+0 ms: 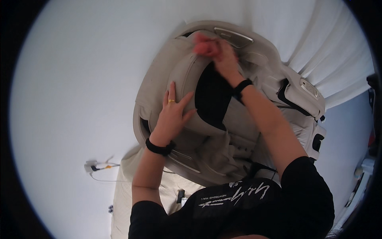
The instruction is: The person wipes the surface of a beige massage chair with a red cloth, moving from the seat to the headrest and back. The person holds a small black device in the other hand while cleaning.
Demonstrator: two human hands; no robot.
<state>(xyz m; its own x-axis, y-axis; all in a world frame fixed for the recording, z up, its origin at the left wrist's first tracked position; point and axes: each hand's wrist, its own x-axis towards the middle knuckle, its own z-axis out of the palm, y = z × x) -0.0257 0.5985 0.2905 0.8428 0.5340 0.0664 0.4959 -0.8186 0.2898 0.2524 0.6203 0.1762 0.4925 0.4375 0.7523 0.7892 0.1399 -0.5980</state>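
Observation:
A beige massage chair (pixel 155 80) fills the middle of the view. My left hand (pixel 173 118) lies spread on its padded headrest cushion (pixel 183 74), fingers apart and holding nothing. Over the far end of that cushion, my right hand (pixel 227 61) grips a red cloth (pixel 206 47); both are blurred. The cloth seems to touch the cushion's upper edge, though the blur hides the exact contact. Between my hands sits a black panel (pixel 212 98) on the cushion. Dark marks show along the cushion's seam near the cloth.
White curtains (pixel 313 38) hang close along the chair's right side. A control panel (pixel 310 88) is set in the right armrest. To the left, a plug with cables (pixel 91 166) sits at the pale wall (pixel 74 89). Cream fabric (pixel 128 191) with a small dark object (pixel 180 196) lies below the chair.

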